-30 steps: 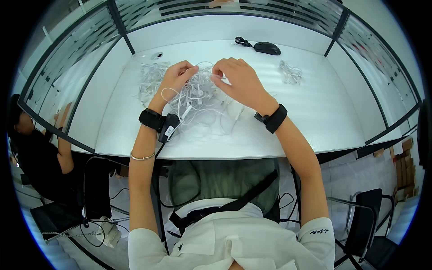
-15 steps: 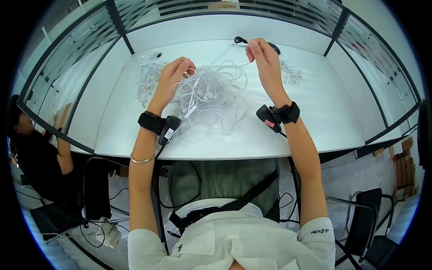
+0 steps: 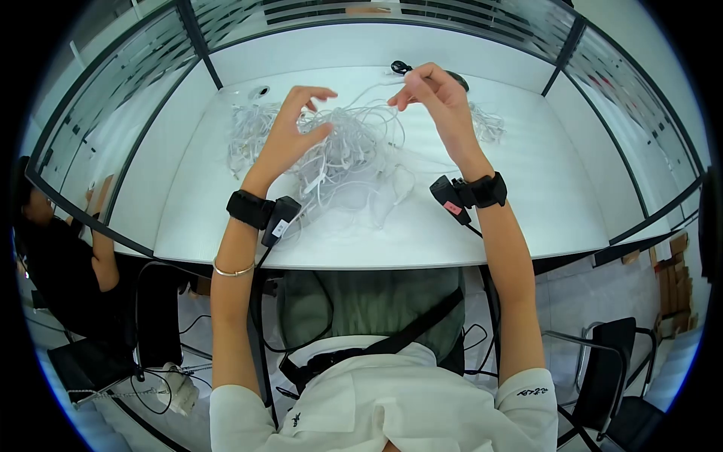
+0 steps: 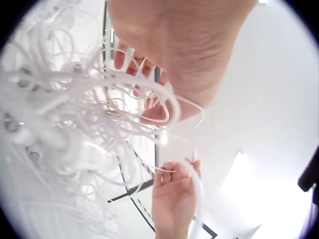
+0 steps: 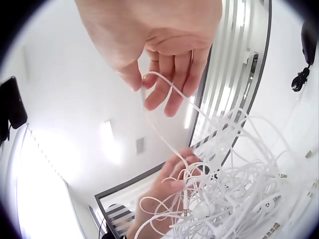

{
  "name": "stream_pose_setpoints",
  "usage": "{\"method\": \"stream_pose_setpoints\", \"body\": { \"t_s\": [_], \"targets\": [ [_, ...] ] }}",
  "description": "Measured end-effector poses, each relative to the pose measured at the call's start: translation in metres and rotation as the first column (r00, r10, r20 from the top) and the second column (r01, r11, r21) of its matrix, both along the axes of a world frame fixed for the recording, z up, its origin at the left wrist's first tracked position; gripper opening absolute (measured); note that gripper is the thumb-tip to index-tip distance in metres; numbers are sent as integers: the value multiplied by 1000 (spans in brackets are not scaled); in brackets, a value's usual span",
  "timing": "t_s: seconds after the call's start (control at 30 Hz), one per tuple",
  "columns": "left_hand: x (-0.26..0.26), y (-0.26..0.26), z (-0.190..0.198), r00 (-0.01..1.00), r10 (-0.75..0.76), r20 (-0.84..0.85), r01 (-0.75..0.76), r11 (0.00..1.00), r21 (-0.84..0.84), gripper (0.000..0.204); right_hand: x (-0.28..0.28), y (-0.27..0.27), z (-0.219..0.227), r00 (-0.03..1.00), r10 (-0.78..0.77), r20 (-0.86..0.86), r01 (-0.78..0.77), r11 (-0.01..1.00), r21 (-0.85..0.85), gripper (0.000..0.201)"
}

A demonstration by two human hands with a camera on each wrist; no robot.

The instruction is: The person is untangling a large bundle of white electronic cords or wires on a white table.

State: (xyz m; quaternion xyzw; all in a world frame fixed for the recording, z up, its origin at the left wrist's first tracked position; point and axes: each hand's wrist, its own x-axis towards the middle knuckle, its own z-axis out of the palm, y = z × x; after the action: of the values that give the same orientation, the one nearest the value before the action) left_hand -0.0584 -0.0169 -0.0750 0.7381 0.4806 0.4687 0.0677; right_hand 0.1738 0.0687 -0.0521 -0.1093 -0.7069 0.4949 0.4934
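Observation:
A tangled heap of white earphone cables (image 3: 343, 151) lies mid-table, with metal plugs showing in the right wrist view. At its left edge is my left hand (image 3: 290, 132), thumb and fingers spread apart, nothing gripped; loose loops pass in front of it in the left wrist view. My right hand (image 3: 446, 105) is raised right of the heap. Between its thumb and index finger it pinches one thin white earphone cable (image 5: 159, 75), which runs down into the tangle.
Another pile of white cables (image 3: 245, 139) lies to the left, and a small white bundle (image 3: 489, 126) to the right. At the back, a black mouse (image 5: 309, 42) is partly hidden by the right hand in the head view. Glass-topped partitions (image 3: 376, 47) enclose the table; a person sits left.
The right hand rose up and right from the heap, drawing a cable out, then came slightly back left. The left hand, curled at the heap earlier, has spread its thumb and fingers.

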Motion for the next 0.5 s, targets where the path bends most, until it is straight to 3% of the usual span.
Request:
{"method": "stream_pose_setpoints", "body": {
  "t_s": [0.1, 0.13, 0.2, 0.23, 0.33, 0.43, 0.5],
  "targets": [
    [21, -10, 22, 993, -112, 40, 112, 994, 7, 44, -3, -6, -1, 994, 54, 90, -60, 996, 61, 18],
    [25, -13, 26, 986, -157, 58, 159, 987, -29, 42, -6, -9, -2, 996, 65, 63, -68, 997, 42, 16],
    [36, -16, 37, 967, -236, 98, 249, 958, -145, 38, -6, -9, -1, 991, 59, 120, -80, 981, 177, 13],
    [48, -15, 39, 916, -271, 295, 319, 939, -128, 23, -7, -9, -2, 987, 21, 158, -53, 978, 204, 11],
    [52, -16, 40, 965, -186, 184, 225, 949, -222, 17, -10, -7, -5, 985, -116, 129, 68, 941, 333, 11],
    [59, -22, 43, 959, -138, 247, 196, 954, -227, 24, -10, -5, -12, 900, -392, 191, 276, 851, 447, 10],
    [59, -24, 46, 942, -132, 310, 199, 960, -196, 25, -8, -2, -22, 824, -453, 339, 279, 846, 454, 11]
  ]
}}
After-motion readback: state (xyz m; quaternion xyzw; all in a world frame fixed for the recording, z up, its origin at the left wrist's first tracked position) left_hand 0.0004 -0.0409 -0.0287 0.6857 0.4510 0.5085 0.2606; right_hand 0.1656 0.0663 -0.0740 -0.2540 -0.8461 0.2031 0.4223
